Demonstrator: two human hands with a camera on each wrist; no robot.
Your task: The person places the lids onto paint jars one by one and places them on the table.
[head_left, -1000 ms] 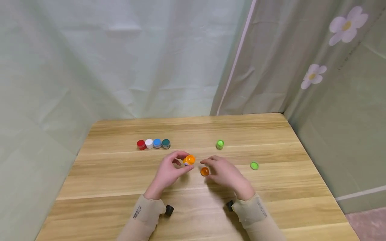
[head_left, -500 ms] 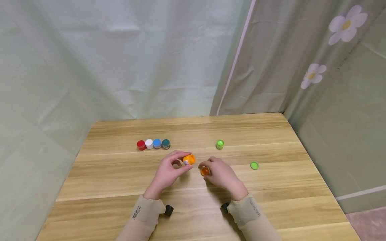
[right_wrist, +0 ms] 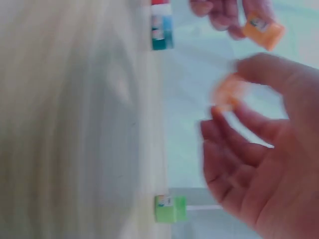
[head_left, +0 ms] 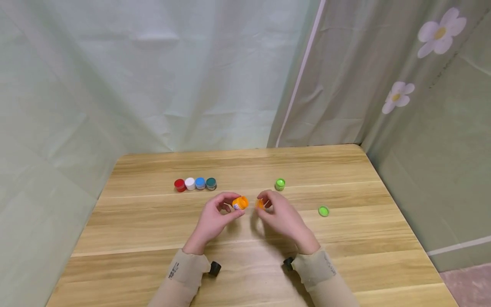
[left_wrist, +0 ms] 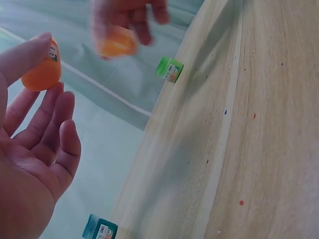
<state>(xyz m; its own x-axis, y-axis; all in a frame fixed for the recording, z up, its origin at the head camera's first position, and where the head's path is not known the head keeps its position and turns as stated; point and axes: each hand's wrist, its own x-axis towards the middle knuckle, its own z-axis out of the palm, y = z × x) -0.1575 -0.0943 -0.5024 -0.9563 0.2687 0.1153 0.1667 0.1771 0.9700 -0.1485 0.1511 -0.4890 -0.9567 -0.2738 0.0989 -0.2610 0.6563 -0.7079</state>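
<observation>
Between thumb and fingers, my left hand [head_left: 216, 215] grips a small orange paint jar [head_left: 240, 203] above the table. The jar is uncapped and tilted, its mouth turned toward the right hand. My right hand [head_left: 284, 215] pinches the orange lid [head_left: 260, 204] by its edge, raised off the table a short way right of the jar. In the right wrist view the lid [right_wrist: 229, 92] is blurred. Jar and lid are apart. From the left wrist, the jar [left_wrist: 42, 72] shows its base and part of a label.
A red jar [head_left: 180, 185], a white jar [head_left: 190, 183], a blue jar [head_left: 200, 183] and a dark green jar [head_left: 211, 183] stand in a row, capped. An open light green jar [head_left: 280, 184] stands behind the right hand. Its lid [head_left: 324, 211] lies on the wooden table [head_left: 153, 230].
My right hand has taken hold of the orange lid on the table and lifted it toward the jar. The left hand stays nearly in place, and the jar's tilt has shifted a little.
</observation>
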